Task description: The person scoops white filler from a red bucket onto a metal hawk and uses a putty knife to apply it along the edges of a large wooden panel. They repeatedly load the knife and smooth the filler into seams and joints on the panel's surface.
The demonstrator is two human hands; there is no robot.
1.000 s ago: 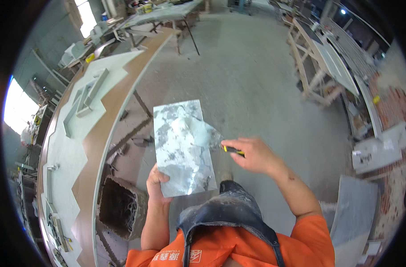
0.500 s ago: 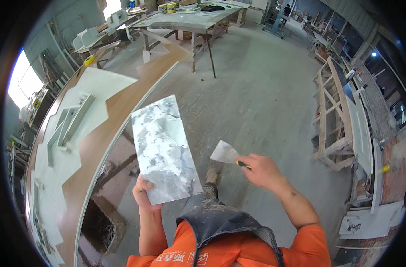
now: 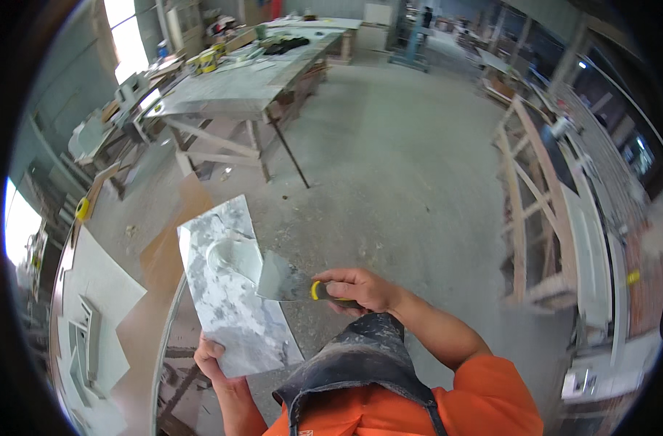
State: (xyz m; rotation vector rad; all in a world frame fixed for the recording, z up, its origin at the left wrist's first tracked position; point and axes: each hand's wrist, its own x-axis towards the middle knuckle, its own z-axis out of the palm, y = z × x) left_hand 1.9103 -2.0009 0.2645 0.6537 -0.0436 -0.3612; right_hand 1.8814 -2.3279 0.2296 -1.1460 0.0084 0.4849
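My left hand (image 3: pixel 213 359) grips the near edge of a grey-and-white marbled stone tile (image 3: pixel 233 291) and holds it flat in front of me. A pale smear of paste (image 3: pixel 232 258) lies on the tile's upper face. In my right hand (image 3: pixel 360 288) is a putty knife (image 3: pixel 288 282) with a yellow-and-black handle. Its metal blade rests against the tile's right edge, beside the smear.
A long brown workbench (image 3: pixel 139 320) with white stone pieces curves along my left. A stone-topped table on wooden trestles (image 3: pixel 237 94) stands ahead on the grey concrete floor (image 3: pixel 411 182). Wooden A-frame racks with slabs (image 3: pixel 542 211) line the right side.
My head has turned, so the far table and the racks come into view. The putty knife has moved left from beside the tile onto its right edge, next to a fresh smear.
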